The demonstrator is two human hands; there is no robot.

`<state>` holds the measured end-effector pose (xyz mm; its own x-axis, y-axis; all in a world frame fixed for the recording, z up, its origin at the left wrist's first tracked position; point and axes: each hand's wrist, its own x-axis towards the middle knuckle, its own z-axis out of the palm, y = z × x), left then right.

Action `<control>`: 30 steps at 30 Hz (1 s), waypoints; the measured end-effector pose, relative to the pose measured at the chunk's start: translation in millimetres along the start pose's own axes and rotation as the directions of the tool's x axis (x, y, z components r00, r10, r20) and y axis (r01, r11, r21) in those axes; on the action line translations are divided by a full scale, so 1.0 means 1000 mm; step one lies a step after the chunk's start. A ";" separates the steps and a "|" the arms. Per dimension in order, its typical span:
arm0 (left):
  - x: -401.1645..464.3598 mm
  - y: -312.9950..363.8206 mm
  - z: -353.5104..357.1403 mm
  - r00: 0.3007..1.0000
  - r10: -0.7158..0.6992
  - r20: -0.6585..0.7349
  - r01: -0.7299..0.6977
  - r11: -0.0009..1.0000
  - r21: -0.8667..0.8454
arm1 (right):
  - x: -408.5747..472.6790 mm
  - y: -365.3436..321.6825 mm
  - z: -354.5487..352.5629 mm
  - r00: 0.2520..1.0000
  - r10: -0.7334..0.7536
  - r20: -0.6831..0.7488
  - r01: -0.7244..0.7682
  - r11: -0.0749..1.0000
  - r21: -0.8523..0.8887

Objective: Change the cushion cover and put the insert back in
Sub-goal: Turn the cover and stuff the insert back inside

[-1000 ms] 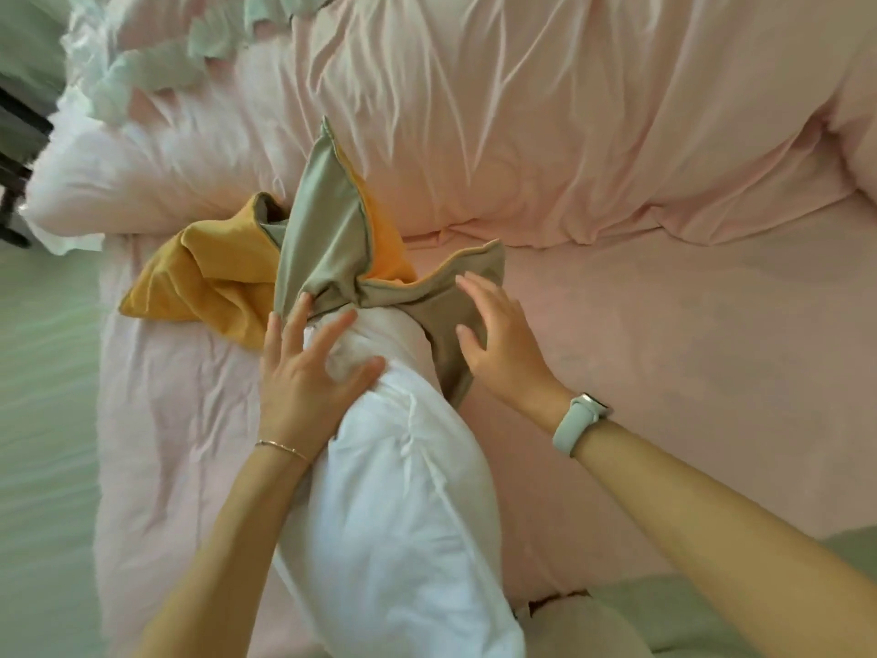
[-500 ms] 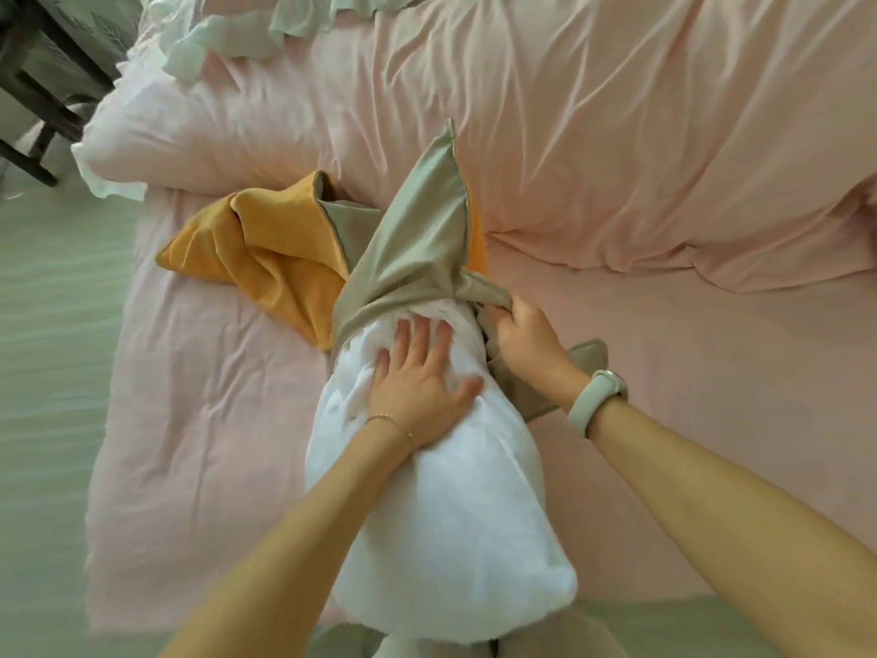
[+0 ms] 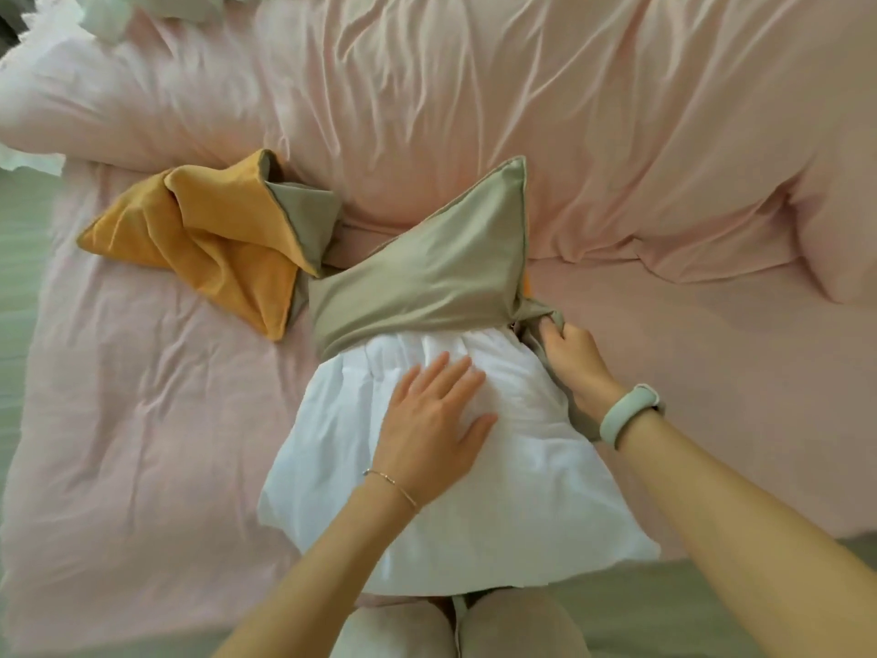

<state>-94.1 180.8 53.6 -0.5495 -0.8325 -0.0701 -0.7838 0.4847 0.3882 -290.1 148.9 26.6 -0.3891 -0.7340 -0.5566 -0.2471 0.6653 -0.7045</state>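
Hidden: far end of white insert (image 3: 474,472) inside taupe cushion cover (image 3: 427,273); near end bare, on pink bed (image 3: 142,396).
Left hand (image 3: 434,420): flat, fingers spread, pressing insert.
Right hand (image 3: 572,356): fingers curled, gripping the cover's opening edge.
Aside: orange cover (image 3: 209,239).

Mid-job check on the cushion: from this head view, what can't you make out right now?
- How far the white insert reaches inside the grey cover: the cover hides its far end.
- Right hand fingertips: buried in the bunched cover edge it grips.
- The cover's opening under the insert: hidden by the insert and the flat left hand.
- Whether the orange cover has a zip: folds hide it.
- Insert's near edge: hidden by the knees.
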 end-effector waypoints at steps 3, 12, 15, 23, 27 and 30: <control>-0.012 -0.001 0.007 0.980 -0.152 0.125 0.150 0.988 0.026 | -0.005 0.018 -0.007 0.999 0.051 0.013 -0.051 0.999 -0.004; 0.010 -0.010 0.050 0.971 -0.194 0.140 0.177 0.976 0.124 | -0.026 0.027 0.003 0.991 -0.130 -0.032 0.130 0.991 -0.018; 0.039 -0.024 0.056 0.935 -0.160 0.316 0.125 0.984 0.129 | -0.031 0.045 0.003 0.997 -0.070 -0.029 0.069 0.997 -0.047; 0.014 -0.012 0.056 0.992 0.100 -0.083 -0.107 0.990 -0.089 | -0.017 0.048 -0.011 0.877 -0.449 -0.172 0.297 0.787 -0.541; -0.031 -0.052 0.067 0.957 -0.200 -0.208 0.206 0.979 0.007 | -0.009 0.018 0.036 0.568 -0.814 0.119 0.725 0.426 -0.541; -0.030 -0.060 0.067 0.955 -0.259 -0.146 0.261 0.965 -0.001 | 0.007 0.003 0.071 0.493 -0.846 0.202 0.746 0.293 -0.598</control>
<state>-49.5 194.8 -29.6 -0.2800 -0.9594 -0.0335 -0.8999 0.2502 0.3573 -230.7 135.6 -10.9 0.1963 -0.9525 0.2328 -0.8931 -0.2716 -0.3585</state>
